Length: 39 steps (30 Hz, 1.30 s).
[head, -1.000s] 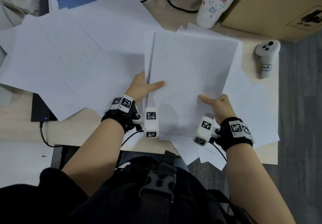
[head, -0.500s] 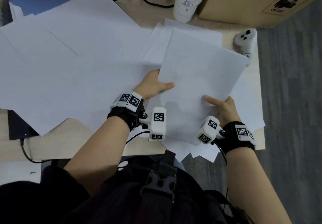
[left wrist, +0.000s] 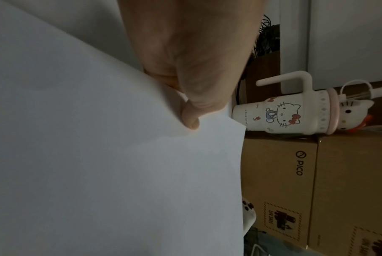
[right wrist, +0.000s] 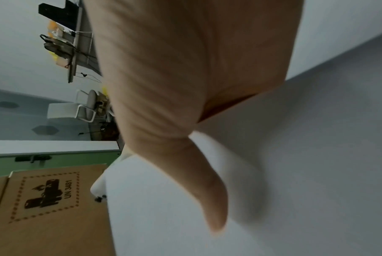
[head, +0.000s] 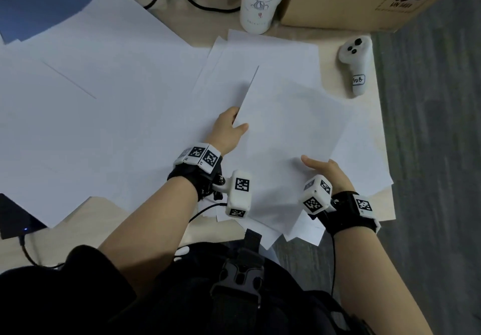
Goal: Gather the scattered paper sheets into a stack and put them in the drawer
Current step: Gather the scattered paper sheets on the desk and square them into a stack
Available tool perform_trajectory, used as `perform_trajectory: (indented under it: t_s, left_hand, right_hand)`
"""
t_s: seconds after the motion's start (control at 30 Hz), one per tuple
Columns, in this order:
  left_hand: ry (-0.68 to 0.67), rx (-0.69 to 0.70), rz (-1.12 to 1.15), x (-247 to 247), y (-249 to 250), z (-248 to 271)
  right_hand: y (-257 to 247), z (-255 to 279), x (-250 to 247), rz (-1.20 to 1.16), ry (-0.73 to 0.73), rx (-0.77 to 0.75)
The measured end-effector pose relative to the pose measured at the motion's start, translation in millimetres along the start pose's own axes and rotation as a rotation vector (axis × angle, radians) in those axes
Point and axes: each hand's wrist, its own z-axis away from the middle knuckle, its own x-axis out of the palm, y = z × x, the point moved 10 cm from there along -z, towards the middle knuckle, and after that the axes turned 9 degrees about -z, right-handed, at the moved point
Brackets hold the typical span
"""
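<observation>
Gathering step: partial stack held, drawer not in view.

Left hand [head: 229, 129] and right hand [head: 325, 169] each pinch an edge of the held sheets [head: 291, 136], right of centre above the bench [head: 382, 204]. Next move, as judged: collect the loose sheets [head: 91, 105] at left, then square the edges.

Sheets [head: 109, 105] across desk [head: 86, 209], cup [head: 256, 1] behind, controller [head: 355, 64] right
</observation>
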Motion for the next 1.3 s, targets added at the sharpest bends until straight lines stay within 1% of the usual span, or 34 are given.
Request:
perform_trajectory:
  t_s: [0.07,0.13,0.2,0.23,0.27,0.33,0.5,0.6,0.73,0.8,0.87,0.97,1.03,1.1,1.2,1.23,1.3]
  left_hand:
    - [0.004,0.035,-0.097,-4.2,3.8,-7.4]
    - [0.080,0.069,-0.277,-16.9,8.5,-17.9]
    - [0.227,0.011,-0.496,-40.0,8.8,-28.6]
    - [0.290,-0.040,-0.560,-52.0,7.7,-32.9]
    - [0.323,-0.098,-0.587,-61.2,5.7,-36.6]
    - [0.333,-0.187,-0.587,-71.0,2.3,-43.0]
    - [0.346,-0.300,-0.548,-83.4,1.2,-56.5]
    - [0.334,-0.318,-0.499,-89.5,1.2,-62.1]
    - [0.288,-0.336,-0.494,-91.8,2.9,-65.2]
    - [0.284,-0.314,-0.505,-92.6,7.4,-64.6]
    - [0.281,-0.260,-0.510,-92.1,14.7,-62.9]
    - [0.282,-0.125,-0.425,-88.3,28.4,-58.9]
    - [0.279,-0.085,-0.406,-86.7,32.6,-54.9]
    - [0.254,-0.077,-0.444,-84.4,34.0,-53.3]
    - [0.222,-0.100,-0.544,-84.1,35.8,-47.8]
    - [0.237,-0.089,-0.552,-86.3,37.8,-44.9]
    - [0.324,-0.031,-0.526,-94.9,48.1,-36.3]
  right_hand:
    - [-5.9,-5.4,7.9,0.046,-0.007,-0.037]
    - [-15.5,-13.2,10.8,0.084,0.032,-0.099]
    - [-23.7,-20.8,11.7,0.107,0.062,-0.150]
    - [-26.2,-24.8,12.0,0.114,0.069,-0.165]
    - [-27.9,-28.9,12.0,0.120,0.073,-0.174]
    - [-28.4,-33.8,10.9,0.125,0.082,-0.175]
    - [-28.1,-36.1,10.4,0.111,0.091,-0.142]
    - [-27.7,-35.9,9.4,0.105,0.095,-0.122]
    - [-27.6,-36.4,9.4,0.085,0.098,-0.099]
    - [-27.0,-35.3,11.2,0.080,0.083,-0.092]
    - [-26.3,-33.2,12.7,0.079,0.069,-0.083]
    - [-26.0,-28.7,13.7,0.069,0.062,-0.075]
    - [-26.3,-25.2,14.0,0.072,0.059,-0.067]
    - [-27.1,-21.6,14.6,0.082,0.050,-0.065]
    - [-28.0,-16.3,16.2,0.091,0.045,-0.082]
    - [-28.3,-15.5,15.3,0.092,0.055,-0.095]
    - [-30.4,-13.6,14.7,0.080,0.060,-0.126]
